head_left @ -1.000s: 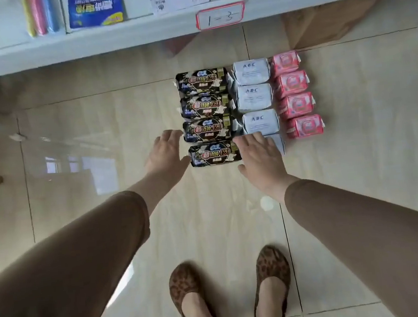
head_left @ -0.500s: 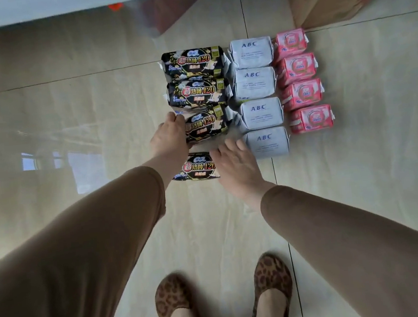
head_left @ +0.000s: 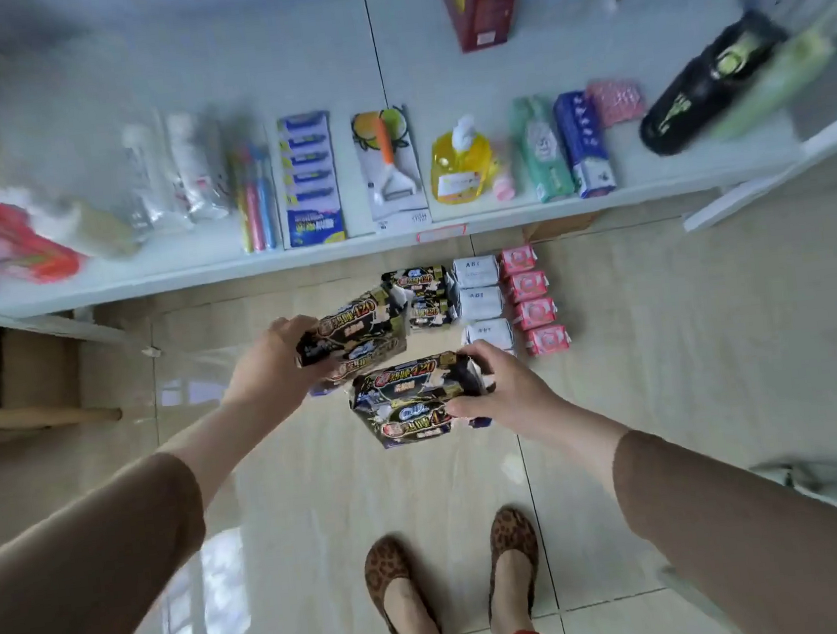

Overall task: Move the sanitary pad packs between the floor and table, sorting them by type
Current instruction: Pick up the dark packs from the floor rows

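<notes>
My left hand (head_left: 271, 367) grips a black sanitary pad pack (head_left: 356, 334), lifted above the floor. My right hand (head_left: 506, 391) grips another black pad pack (head_left: 412, 400), also raised, just below and right of the first. Two more black packs (head_left: 422, 295) lie on the tile floor behind them. Beside those sits a column of white ABC packs (head_left: 479, 302), then a column of several pink packs (head_left: 533, 302). The white table (head_left: 194, 268) runs across the view beyond the packs.
The table holds toothbrushes (head_left: 253, 200), a blue card pack (head_left: 312, 181), a peeler card (head_left: 390, 165), a yellow soap bottle (head_left: 460, 168), green and blue packs (head_left: 564, 146), a red box (head_left: 481, 0) and a black bottle (head_left: 702, 85). My feet (head_left: 454, 581) stand on the tiles.
Both hands have risen from the floor, each with a black pack taken from the near end of the black column. The view has tilted up, revealing the tabletop.
</notes>
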`<state>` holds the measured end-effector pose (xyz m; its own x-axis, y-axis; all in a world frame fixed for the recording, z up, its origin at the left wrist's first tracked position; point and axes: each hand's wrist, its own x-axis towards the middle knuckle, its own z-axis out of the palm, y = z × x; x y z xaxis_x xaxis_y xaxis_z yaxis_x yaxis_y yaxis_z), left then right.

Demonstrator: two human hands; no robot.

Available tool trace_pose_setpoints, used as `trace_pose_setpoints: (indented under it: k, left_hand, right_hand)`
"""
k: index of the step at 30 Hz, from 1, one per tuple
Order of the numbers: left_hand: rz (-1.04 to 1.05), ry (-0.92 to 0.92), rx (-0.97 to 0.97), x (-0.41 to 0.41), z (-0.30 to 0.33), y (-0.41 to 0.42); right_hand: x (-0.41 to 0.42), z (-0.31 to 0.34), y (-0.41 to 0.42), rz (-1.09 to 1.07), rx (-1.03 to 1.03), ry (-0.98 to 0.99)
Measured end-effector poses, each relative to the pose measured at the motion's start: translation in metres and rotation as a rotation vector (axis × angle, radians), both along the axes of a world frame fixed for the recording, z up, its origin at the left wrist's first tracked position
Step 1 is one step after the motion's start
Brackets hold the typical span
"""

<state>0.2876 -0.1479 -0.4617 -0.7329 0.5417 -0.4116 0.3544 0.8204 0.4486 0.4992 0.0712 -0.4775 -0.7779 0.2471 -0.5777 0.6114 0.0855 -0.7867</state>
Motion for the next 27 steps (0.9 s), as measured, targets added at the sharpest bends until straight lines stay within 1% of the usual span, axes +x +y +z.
trace_pose_setpoints:
  k: [2,7,10,12,15,18,21,24,27]
  left_hand:
    - [0.002,0.032,0.049,-0.008,0.078,-0.011]
    - [-0.011,0.146,0.218,-0.026,0.263,-0.028]
    - [-0.030,0.272,0.273,-0.039,0.350,-0.031]
    - [-0.039,0.332,0.310,-0.049,0.395,-0.029]
    - [-0.068,0.383,0.362,-0.071,0.442,-0.017]
    - [-0.107,0.434,0.385,-0.097,0.471,0.008]
    - [-0.158,0.475,0.415,-0.128,0.489,0.046]
    - [-0.206,0.506,0.401,-0.166,0.501,0.091]
    - [-0.206,0.516,0.390,-0.205,0.508,0.135]
  right_hand:
    - [-0.011,0.079,0.001,-0.048,-0.053,0.052]
    - [-0.041,0.265,0.007,-0.063,-0.056,0.179]
    - [-0.059,0.355,0.012,-0.044,0.027,0.262]
    - [-0.072,0.400,0.017,-0.038,0.048,0.316]
    - [-0.090,0.443,0.029,-0.053,0.072,0.408]
    - [-0.109,0.469,0.047,-0.060,0.083,0.469]
    - [-0.130,0.483,0.075,-0.064,0.101,0.483]
    - [-0.159,0.490,0.111,-0.079,0.144,0.500]
    - [-0.194,0.493,0.146,-0.098,0.172,0.504]
